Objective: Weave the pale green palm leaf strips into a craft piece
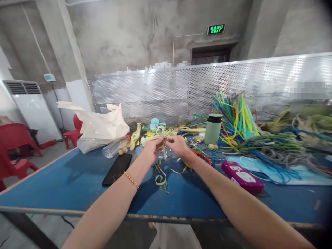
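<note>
My left hand [154,146], with a gold bead bracelet at its wrist, is closed in a pinch over the table. Close beside it my right hand [177,144] is pinched too, and the fingertips of both nearly meet. Between them is a pale corn husk strip [164,153], with loops rising above the fingers and an end hanging down. The fingers partly hide where it is gripped. Below the hands a curled pale green strip [160,179] lies among thin green scraps. Behind them are a yellowish husk [135,137] and a light-blue flower-like shape [155,123].
On the blue table [77,180] lie a black phone [118,169], a clear bottle [114,148] and a white plastic bag [103,126]. To the right are a green lidded cup [213,131], a purple box [242,177], colourful strips [240,116] and tangled cords [275,143]. A perforated metal panel [155,91] stands behind.
</note>
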`<state>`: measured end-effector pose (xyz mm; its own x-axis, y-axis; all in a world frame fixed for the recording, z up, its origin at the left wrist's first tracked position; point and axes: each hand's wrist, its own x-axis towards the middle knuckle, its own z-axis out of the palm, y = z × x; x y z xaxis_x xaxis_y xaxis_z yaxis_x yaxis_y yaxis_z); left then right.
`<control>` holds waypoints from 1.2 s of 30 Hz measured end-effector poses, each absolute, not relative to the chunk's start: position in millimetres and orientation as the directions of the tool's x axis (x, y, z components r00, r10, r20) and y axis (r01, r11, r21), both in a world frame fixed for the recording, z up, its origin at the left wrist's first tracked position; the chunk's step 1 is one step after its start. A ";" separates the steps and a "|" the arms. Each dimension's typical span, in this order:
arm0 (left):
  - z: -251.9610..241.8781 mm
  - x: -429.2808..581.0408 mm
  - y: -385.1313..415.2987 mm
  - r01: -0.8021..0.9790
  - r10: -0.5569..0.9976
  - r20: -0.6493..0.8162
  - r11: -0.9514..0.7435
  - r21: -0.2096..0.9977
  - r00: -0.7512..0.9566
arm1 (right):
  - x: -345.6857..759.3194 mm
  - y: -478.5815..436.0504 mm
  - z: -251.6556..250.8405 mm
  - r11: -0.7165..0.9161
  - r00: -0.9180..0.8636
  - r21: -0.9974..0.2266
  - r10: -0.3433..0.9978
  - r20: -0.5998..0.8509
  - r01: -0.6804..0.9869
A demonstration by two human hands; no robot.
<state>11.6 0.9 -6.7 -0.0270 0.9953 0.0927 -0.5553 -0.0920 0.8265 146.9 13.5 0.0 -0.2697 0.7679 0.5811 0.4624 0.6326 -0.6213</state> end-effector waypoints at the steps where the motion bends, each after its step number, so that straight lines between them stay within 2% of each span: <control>1: -6.0 12.6 -0.5 -0.555 0.995 0.099 -0.090 0.827 -0.014 | 147.6 14.4 -0.2 0.628 -0.258 -0.637 0.773 0.580 0.448; 4: -4.3 14.7 -3.0 -0.553 0.992 0.126 -0.096 0.828 0.016 | 148.8 15.6 -0.1 0.635 -0.250 -0.632 0.765 0.594 0.444; 12: -10.5 15.8 1.6 -0.585 0.974 0.226 -0.203 0.786 -0.034 | 142.1 9.4 -0.4 0.650 -0.279 -0.501 0.728 0.626 0.572; 17: -14.0 17.3 2.7 -0.571 0.968 0.208 -0.250 0.782 -0.139 | 139.9 6.3 1.3 0.643 -0.307 -0.460 0.730 0.611 0.612; 25: -13.0 15.7 3.1 -0.547 0.960 0.199 -0.275 0.791 -0.196 | 139.9 8.0 1.2 0.679 -0.366 -0.405 0.697 0.616 0.612; 36: -5.1 14.3 -2.1 -0.558 0.975 0.164 -0.222 0.800 -0.153 | 142.1 8.5 1.3 0.678 -0.394 -0.380 0.699 0.596 0.629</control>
